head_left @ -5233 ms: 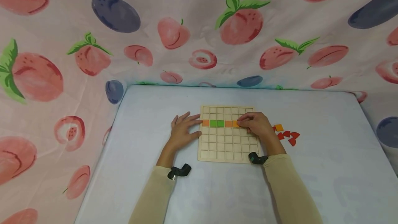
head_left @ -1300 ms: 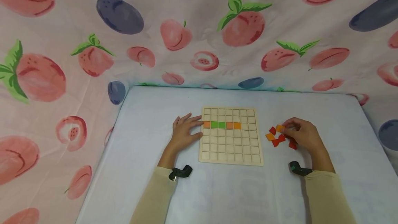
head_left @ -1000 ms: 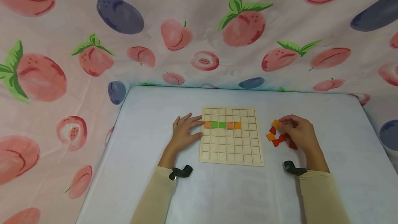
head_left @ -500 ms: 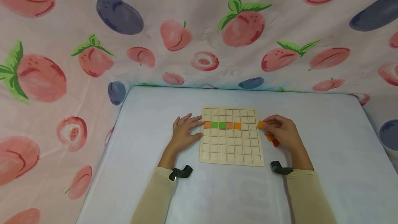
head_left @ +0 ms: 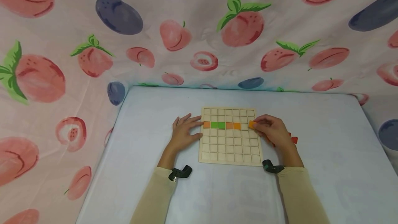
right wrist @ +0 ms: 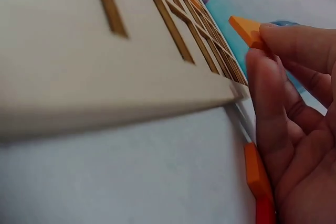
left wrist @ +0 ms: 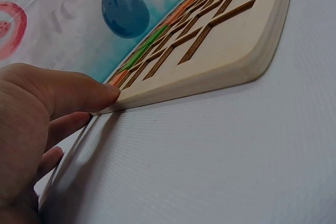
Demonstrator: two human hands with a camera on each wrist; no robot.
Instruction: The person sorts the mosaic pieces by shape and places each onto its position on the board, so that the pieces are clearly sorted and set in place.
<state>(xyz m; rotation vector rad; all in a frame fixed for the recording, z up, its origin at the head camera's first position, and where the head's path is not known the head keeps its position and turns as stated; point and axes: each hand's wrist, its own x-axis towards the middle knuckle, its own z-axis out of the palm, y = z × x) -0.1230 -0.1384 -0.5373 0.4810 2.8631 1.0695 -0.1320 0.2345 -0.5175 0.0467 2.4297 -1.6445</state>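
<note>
Between thumb and fingertips, my right hand [head_left: 275, 132] pinches an orange-yellow square tile [head_left: 252, 124] over the right part of a pale wooden grid board [head_left: 230, 147]. In the right wrist view the tile [right wrist: 245, 31] is tilted and sits above the board's surface. Spread fingers of my left hand [head_left: 182, 134] touch the board's left edge; the left wrist view shows its thumb [left wrist: 86, 93] against the rim. One row of the board holds an orange tile [head_left: 206, 124], two green tiles [head_left: 218, 125] and two more orange tiles [head_left: 233, 126].
Red pieces [head_left: 294, 140] lie on the white table [head_left: 230, 189] right of the board, partly hidden by my right hand. A loose orange tile [right wrist: 256, 174] lies beside the board under that hand. A fruit-patterned cloth [head_left: 205, 20] rises behind the table.
My right hand has picked an orange-yellow tile from the loose pieces and carried it left to the board. My left hand keeps its place at the board's edge.
</note>
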